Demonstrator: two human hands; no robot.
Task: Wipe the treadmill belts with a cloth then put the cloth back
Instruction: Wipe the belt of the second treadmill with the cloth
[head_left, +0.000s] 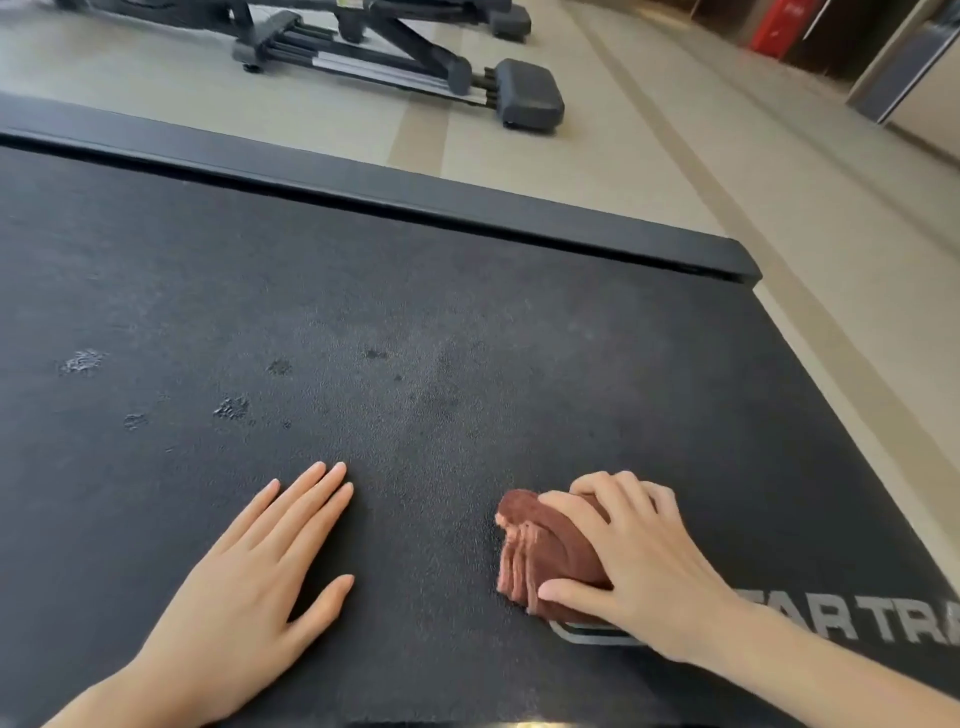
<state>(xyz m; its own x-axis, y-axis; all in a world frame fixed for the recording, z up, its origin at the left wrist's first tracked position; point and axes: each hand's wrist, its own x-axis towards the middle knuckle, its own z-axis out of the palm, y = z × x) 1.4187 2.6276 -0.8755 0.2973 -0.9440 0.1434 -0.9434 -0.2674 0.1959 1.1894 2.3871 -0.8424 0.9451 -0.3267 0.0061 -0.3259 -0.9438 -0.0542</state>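
Right hand (628, 566) curls over bunched reddish-brown cloth (545, 551), fingers and thumb clamping it, pressing it onto black textured treadmill belt (415, 312) near white printed logo (857, 623), probably for wiping pressure. Left hand (249, 582) lies flat, fingers straight, holding nothing, likely bracing body. Wet spots (231, 408) ahead, unwiped.

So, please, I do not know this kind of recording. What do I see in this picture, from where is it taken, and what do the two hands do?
No robot here, only a person. The picture comes from a camera worn on the head, looking down. The wide black surface is a treadmill belt, with a few small marks on it. The left hand lies flat on the belt and holds nothing. The right hand grips a bunched brown cloth against the belt. Beyond, on the pale floor, stands another gym machine.
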